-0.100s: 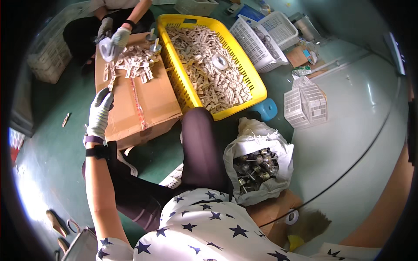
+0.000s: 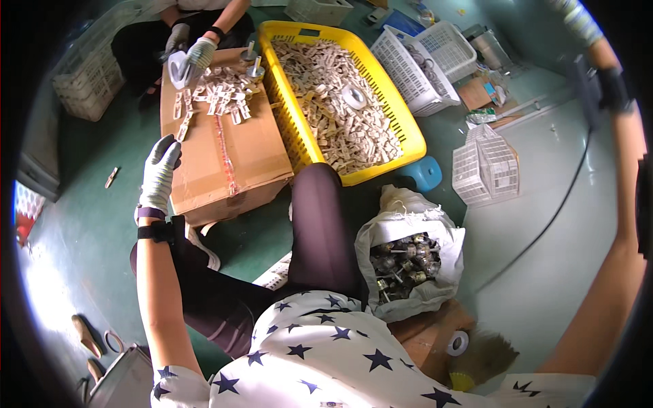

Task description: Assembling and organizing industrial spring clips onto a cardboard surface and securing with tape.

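My left hand (image 2: 159, 178), in a striped knit glove, is held beside the near left edge of a cardboard box (image 2: 248, 153). Its fingers are stretched out, with nothing visible in them. Just beyond the fingertips a short row of pale clothespin-like pieces (image 2: 183, 128) lies on the box, and a heap of similar pieces (image 2: 228, 88) spreads behind it. My right hand (image 2: 578, 24), gloved and blurred, is raised at the far right, cut by the picture's edge. Its finger position is unclear. A dark strap with a device (image 2: 615, 88) sits on that wrist.
A yellow basket (image 2: 415, 146) full of pale pieces, with a tape roll (image 2: 354, 96), stands right of the box. A white sack (image 2: 445, 272) holds stemmed metal parts. White crates (image 2: 486, 166) stand rightward. Across the box, a co-worker's gloved hand (image 2: 201, 53) holds a clear plastic item (image 2: 179, 70).
My right hand and forearm have come into view at the upper right. The whole scene has shifted slightly rightward. My left hand stays near the box, its fingertips slightly farther from the row of pieces.
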`<state>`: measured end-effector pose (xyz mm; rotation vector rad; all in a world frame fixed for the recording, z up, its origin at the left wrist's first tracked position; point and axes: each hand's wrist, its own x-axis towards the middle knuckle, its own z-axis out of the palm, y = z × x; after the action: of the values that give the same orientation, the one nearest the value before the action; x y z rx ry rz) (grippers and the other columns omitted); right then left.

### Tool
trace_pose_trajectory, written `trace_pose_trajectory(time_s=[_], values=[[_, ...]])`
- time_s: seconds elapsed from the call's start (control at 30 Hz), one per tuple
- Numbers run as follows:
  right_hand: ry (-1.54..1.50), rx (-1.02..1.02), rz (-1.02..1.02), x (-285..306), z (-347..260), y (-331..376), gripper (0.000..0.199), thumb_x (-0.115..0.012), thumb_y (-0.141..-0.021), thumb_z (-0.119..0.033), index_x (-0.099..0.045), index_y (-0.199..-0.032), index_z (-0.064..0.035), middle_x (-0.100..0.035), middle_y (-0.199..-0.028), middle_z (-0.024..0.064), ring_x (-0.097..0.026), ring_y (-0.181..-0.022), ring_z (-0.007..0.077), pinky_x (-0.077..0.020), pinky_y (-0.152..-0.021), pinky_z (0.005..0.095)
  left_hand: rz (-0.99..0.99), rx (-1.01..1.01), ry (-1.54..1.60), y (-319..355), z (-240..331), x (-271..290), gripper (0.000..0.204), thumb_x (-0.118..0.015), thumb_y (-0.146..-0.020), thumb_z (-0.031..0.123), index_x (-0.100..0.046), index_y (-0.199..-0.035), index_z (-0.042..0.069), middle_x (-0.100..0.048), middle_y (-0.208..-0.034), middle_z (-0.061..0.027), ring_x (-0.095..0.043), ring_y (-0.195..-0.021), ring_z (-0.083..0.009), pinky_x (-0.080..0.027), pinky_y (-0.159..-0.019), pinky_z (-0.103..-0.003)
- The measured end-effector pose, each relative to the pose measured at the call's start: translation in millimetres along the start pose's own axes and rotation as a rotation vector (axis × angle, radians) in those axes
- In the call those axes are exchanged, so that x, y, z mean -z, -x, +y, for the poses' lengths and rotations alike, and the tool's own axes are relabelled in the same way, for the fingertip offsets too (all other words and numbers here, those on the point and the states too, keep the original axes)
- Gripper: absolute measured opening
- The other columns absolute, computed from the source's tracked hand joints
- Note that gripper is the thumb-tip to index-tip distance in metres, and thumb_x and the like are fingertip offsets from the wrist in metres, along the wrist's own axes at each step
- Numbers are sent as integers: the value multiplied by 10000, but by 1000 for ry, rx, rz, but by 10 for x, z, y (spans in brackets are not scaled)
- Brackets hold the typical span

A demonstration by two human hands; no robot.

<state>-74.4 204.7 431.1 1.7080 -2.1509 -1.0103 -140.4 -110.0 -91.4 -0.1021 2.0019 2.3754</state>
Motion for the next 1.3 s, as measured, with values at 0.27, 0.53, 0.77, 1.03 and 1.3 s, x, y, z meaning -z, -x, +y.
trace_pose_trajectory(time_s=[0.27, 0.53, 0.77, 1.03, 1.3], values=[[-878, -279, 254, -1106, -1583, -506, 353, -588, -892, -288, -591, -1173, -73, -628, -996, 144, -638, -776, 222, -514, -693, 301, 55, 32, 43, 76, -41, 73, 404, -681, -859, 209, -581, -1202, 21, -630, -983, -28, -594, -806, -117, -499, -699, -258], [-858, -322, 549, -328, -34, -1322, 238, -586, -835, -53, -614, -1057, 27, -651, -869, 98, -617, -768, 198, -510, -724, 305, 62, -105, 61, 32, 108, -172, 389, -662, -873, 174, -567, -1216, 16, -628, -948, -26, -549, -741, -101, -472, -674, -238], [-1065, -481, 1271, -1938, 544, -2063, 336, -637, -885, -263, -604, -1139, -45, -659, -960, 75, -623, -855, 177, -511, -726, 319, 99, -140, 55, -32, 159, -120, 524, -659, -874, 166, -455, -1330, 5, -589, -1147, -78, -558, -942, -127, -474, -813, -266], [-2069, -924, 815, -3916, -1848, -2218, 350, -618, -892, -52, -544, -1233, -27, -627, -1097, 39, -586, -973, 110, -489, -851, 266, 202, -19, -81, -52, 163, 298, 606, -681, -849, 200, -417, -1363, 18, -519, -1310, -164, -510, -1175, -225, -408, -990, -323], [-1763, -795, 458, -4649, -2521, -2942, 362, -640, -826, -70, -578, -1181, -41, -528, -1283, 137, -618, -946, 200, -512, -823, 312, -72, 508, -801, -82, -257, 159, 1024, -619, -804, 539, -84, -1470, -26, -254, -1482, -267, -305, -1365, -370, -284, -1106, -377]])
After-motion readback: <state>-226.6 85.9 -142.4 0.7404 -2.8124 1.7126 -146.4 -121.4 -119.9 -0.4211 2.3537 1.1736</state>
